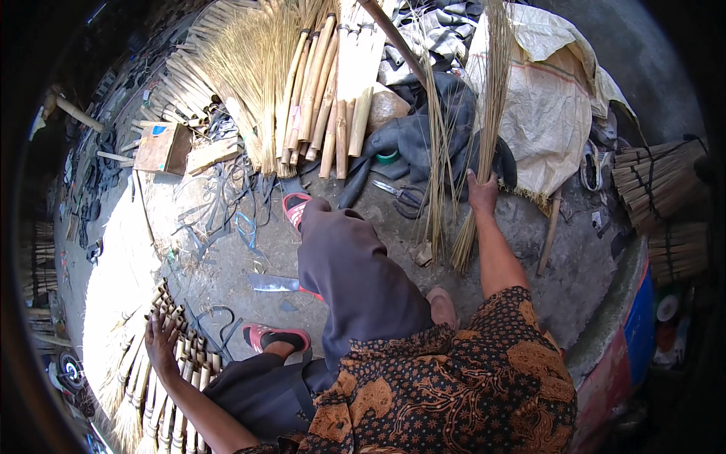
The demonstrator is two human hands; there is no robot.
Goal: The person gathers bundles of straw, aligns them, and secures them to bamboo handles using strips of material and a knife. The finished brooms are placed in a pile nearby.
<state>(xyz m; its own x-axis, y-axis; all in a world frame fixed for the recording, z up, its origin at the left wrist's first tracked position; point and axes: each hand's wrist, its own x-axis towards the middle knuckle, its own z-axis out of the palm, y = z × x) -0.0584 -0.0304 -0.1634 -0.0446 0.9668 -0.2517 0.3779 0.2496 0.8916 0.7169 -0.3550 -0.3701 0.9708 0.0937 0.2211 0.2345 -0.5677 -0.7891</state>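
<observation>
With my right arm stretched forward, my right hand [482, 193] is closed round a bundle of thin straw-coloured sticks [495, 98], held upright. A looser bunch of the same sticks [437, 166] stands just left of it. At the lower left my left hand [161, 344] lies with its fingers extended on a pile of short brooms with bamboo handles [181, 378]. Nothing shows in its grip. Between my hands, a knife [274, 283] with a wide blade and red handle lies on the ground by my leg, and dark-handled scissors [404, 198] lie farther off.
Bamboo poles [314, 91] and spread bristles [253, 60] lie at the back. A dark rubber sheet [423, 129] and a white sack [548, 113] are at the far right. Tied stick bundles [658, 181] stand at the right edge. Rubber strips [219, 204] litter the floor near a cardboard box [162, 147].
</observation>
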